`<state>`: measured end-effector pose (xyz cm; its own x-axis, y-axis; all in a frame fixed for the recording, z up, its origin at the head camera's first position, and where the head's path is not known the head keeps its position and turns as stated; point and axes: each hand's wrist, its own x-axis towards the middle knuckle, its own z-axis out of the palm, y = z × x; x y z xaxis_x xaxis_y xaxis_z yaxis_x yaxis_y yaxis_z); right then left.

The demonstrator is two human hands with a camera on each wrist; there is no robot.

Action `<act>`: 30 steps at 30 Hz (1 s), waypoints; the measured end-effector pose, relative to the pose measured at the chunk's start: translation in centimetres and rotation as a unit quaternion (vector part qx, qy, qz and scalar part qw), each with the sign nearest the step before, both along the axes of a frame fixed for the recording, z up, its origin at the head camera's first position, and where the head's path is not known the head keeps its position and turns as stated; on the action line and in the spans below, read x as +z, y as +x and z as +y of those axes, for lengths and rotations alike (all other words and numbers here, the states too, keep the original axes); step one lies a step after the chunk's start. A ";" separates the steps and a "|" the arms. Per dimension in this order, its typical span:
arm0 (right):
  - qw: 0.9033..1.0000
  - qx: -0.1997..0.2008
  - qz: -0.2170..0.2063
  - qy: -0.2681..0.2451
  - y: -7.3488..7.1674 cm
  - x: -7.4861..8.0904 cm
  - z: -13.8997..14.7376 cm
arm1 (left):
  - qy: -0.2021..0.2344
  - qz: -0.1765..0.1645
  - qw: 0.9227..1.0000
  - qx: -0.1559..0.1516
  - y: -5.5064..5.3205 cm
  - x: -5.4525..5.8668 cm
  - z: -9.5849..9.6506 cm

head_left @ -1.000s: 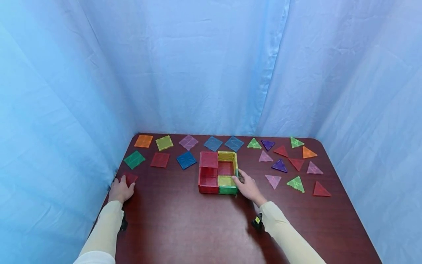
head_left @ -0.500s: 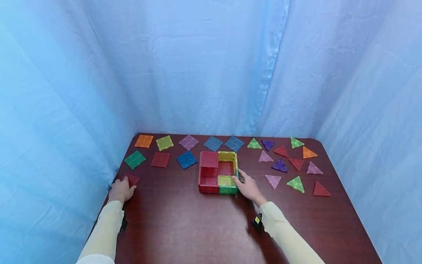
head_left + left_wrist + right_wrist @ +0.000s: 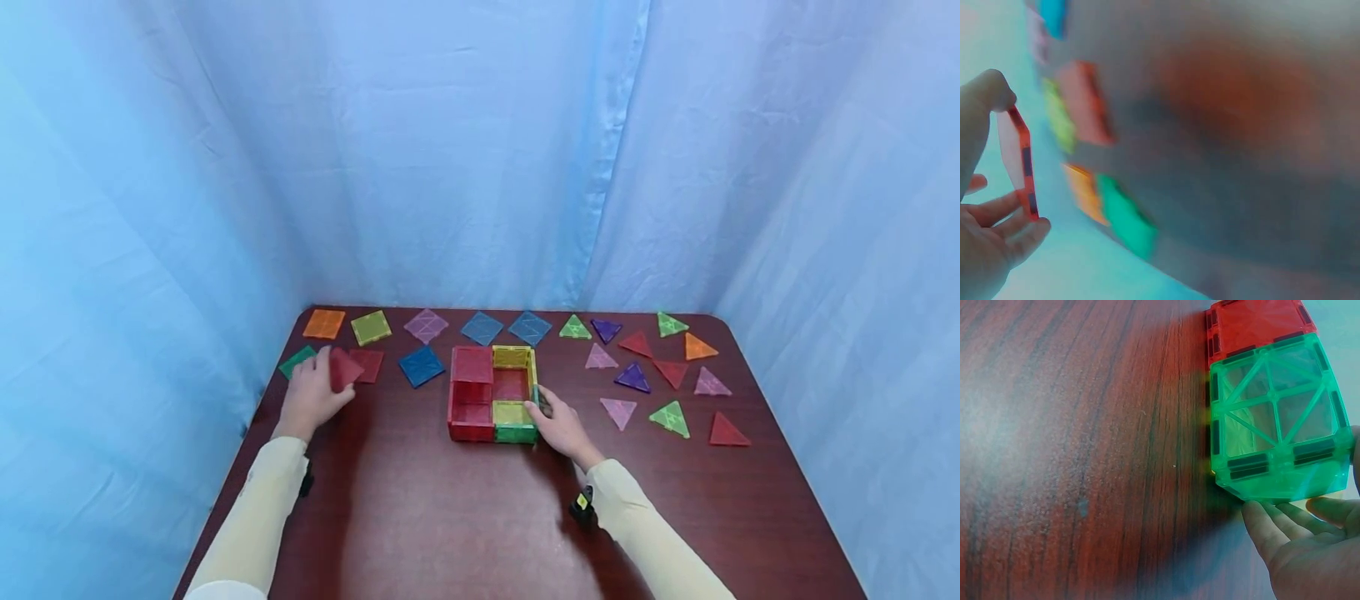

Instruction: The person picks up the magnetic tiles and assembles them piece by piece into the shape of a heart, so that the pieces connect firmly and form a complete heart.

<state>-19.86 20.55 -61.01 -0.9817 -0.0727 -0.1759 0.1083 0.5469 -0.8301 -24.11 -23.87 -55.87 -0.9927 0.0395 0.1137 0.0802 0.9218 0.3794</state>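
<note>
My left hand (image 3: pixel 309 402) pinches a red magnetic tile (image 3: pixel 345 370) between thumb and fingers, lifted over the left side of the table. In the left wrist view the red tile (image 3: pixel 1024 159) appears nearly edge-on. Mid-table stands a low box of magnetic tiles (image 3: pixel 472 432), with red walls on the left and yellow and green ones on the right. A red tile (image 3: pixel 475 364) covers its back left part. My right hand (image 3: pixel 564 429) holds the box's right wall near the front corner, thumb at the top edge. A green tile wall (image 3: pixel 1275 400) faces the right wrist camera.
Square tiles lie flat at the back left, among them orange (image 3: pixel 324 324), green (image 3: pixel 297 362), red (image 3: pixel 367 365) and blue (image 3: pixel 422 366). Several triangle tiles, such as a purple one (image 3: pixel 633 377), are spread over the right side. Blue curtains (image 3: pixel 450 167) enclose the table.
My left hand has picked up the red tile from the left edge of the table and moved it up and to the right. My right hand stays at the box.
</note>
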 end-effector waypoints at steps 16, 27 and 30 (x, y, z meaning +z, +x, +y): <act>1.000 -0.006 0.004 0.007 0.0 -0.2 0.0 | 0.014 -0.014 0.972 -0.235 -6.5 6.7 17.4; 1.000 -0.012 0.000 -0.002 0.2 0.1 -0.4 | -0.051 -0.081 0.945 -0.314 -5.6 3.9 24.1; 1.000 -0.018 0.006 -0.004 0.2 0.1 -0.4 | -0.055 -0.075 0.941 -0.325 -5.6 3.4 25.1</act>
<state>-19.63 20.17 -60.89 -0.9857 -0.0378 -0.1640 0.1184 0.5367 -0.8354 -29.75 1.21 -52.45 -0.7588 0.6481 -0.0651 0.5945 0.7300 0.3372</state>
